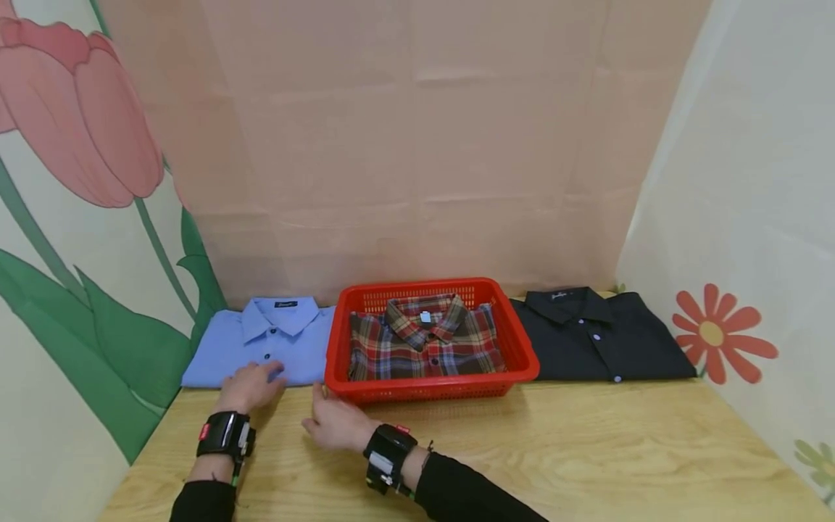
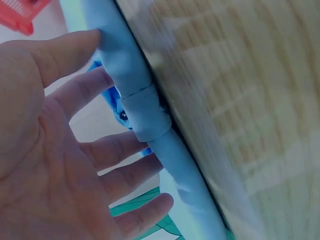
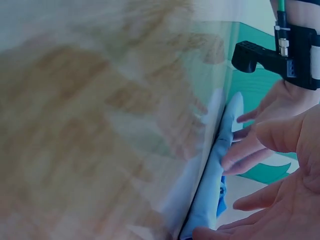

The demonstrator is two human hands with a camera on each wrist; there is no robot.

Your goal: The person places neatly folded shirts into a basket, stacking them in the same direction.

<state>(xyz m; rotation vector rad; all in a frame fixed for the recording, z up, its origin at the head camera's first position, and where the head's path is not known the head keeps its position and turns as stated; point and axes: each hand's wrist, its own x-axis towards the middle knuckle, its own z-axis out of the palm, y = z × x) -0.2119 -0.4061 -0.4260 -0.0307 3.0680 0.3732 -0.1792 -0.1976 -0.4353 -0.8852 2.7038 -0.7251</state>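
Note:
A folded light blue shirt (image 1: pixel 296 355) lies at the left of the table, collar toward the back wall. My left hand (image 1: pixel 251 388) is at its near edge with fingers spread, and in the left wrist view the fingertips overlap the shirt's folded hem (image 2: pixel 147 115). My right hand (image 1: pixel 339 424) is at the shirt's near right corner, just in front of the red basket's left corner, fingers loosely extended and nothing held. The right wrist view shows the right fingers (image 3: pixel 260 195) beside the shirt's edge, the left hand beyond them.
A red plastic basket (image 1: pixel 430 383) stands right of the blue shirt, with a folded plaid shirt (image 1: pixel 391 359) inside. Beyond it on the right lies a folded black shirt (image 1: pixel 626 337). The wooden table (image 1: pixel 587 442) meets a pinkish back wall (image 1: pixel 417 145) and flower-patterned side walls.

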